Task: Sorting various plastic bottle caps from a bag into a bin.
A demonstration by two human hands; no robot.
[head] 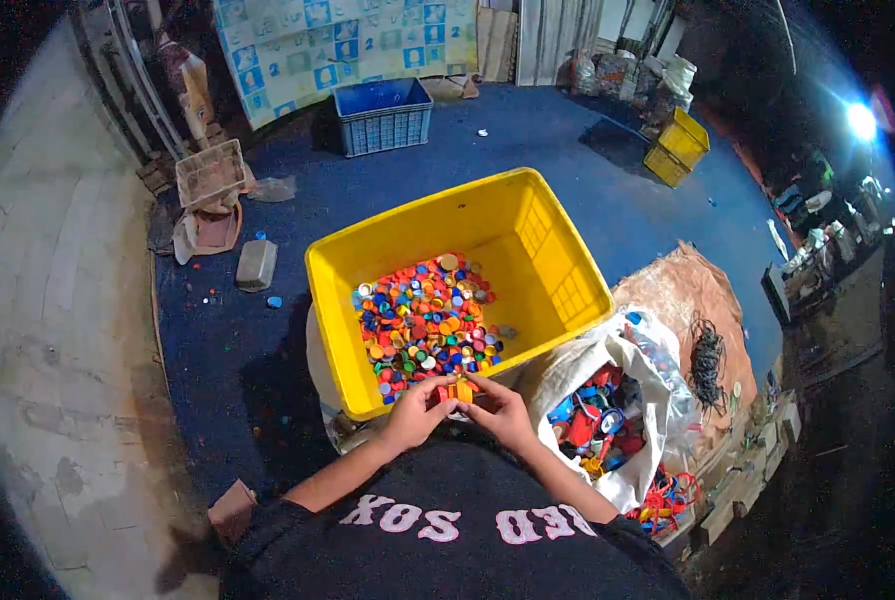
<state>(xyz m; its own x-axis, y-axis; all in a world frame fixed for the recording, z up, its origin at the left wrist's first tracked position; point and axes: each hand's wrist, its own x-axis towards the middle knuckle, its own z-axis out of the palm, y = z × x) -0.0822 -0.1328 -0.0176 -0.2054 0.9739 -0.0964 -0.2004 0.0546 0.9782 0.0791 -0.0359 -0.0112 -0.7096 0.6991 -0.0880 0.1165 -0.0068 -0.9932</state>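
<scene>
My left hand (416, 414) and my right hand (504, 414) meet over the near rim of a large yellow plastic crate (447, 210). Between their fingertips are an orange-yellow plastic cap (460, 391) and a red plastic piece (442, 393); whether the two are joined is hard to tell. Inside the crate, a heap of mixed bottle caps (425, 322) covers the left and near part of the floor. To the right of my right hand stands an open white woven sack (646, 457), filled with larger coloured plastic lids and pieces (597, 420).
Red and blue plastic strips (669, 499) lie beside the sack, near bricks (725, 510). Brown sheeting (665, 289) carries a dark tangle of cord (706, 364). Farther off are a blue crate (384, 124), a small yellow crate (676, 146) and a grey container (257, 265).
</scene>
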